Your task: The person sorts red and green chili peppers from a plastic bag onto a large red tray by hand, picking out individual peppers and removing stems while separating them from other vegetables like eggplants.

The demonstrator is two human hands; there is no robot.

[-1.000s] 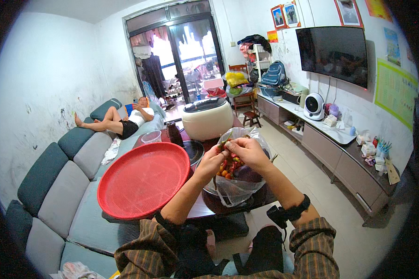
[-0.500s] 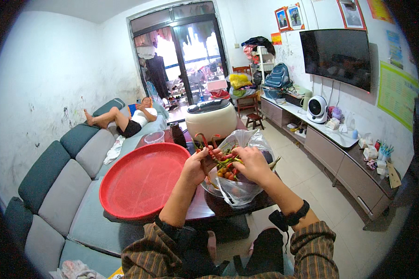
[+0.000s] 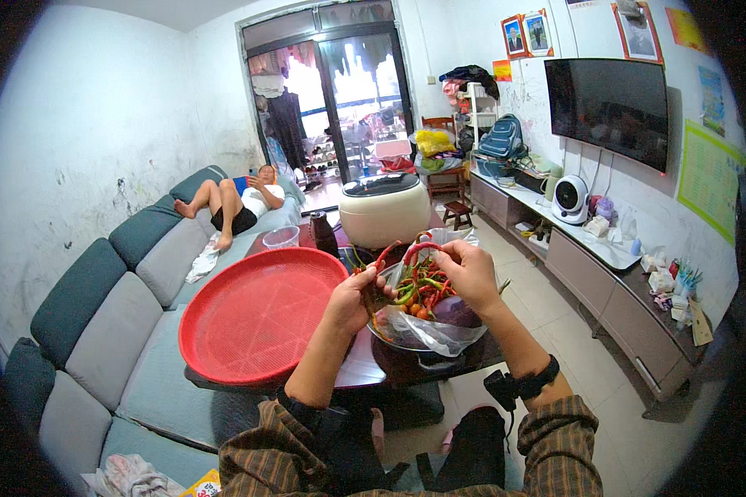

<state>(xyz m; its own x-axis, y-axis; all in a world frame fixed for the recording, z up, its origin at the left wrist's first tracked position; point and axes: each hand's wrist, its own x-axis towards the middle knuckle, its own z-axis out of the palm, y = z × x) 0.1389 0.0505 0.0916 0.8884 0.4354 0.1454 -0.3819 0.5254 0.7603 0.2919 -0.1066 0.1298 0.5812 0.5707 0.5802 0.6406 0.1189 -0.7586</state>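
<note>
Over the dark table, my left hand (image 3: 352, 300) is closed on red chili peppers (image 3: 387, 255), whose ends stick up past the fingers. My right hand (image 3: 472, 280) pinches a curved red chili pepper (image 3: 423, 248) between thumb and fingers, held above a clear plastic bag (image 3: 449, 338). Inside the bag lie red and green chili peppers (image 3: 431, 286), a few small orange-red round ones and a large dark purple vegetable (image 3: 457, 312). The bag rests in a metal pan (image 3: 427, 358). Left of my hands sits a round red mesh tray (image 3: 257, 319) with nothing on it.
Behind the bag stands a cream-coloured appliance with a dark lid (image 3: 385, 211). A clear plastic tub (image 3: 281, 238) and a dark bottle (image 3: 322, 235) are beside it. A person (image 3: 253, 199) lies on the grey sofa (image 3: 108, 356) at left. A low cabinet (image 3: 593, 273) runs along the right.
My right hand has risen from the peppers and now holds up a curved red one. The bag's mouth is spread wider, showing the purple vegetable. The reclining person's leg has lowered.
</note>
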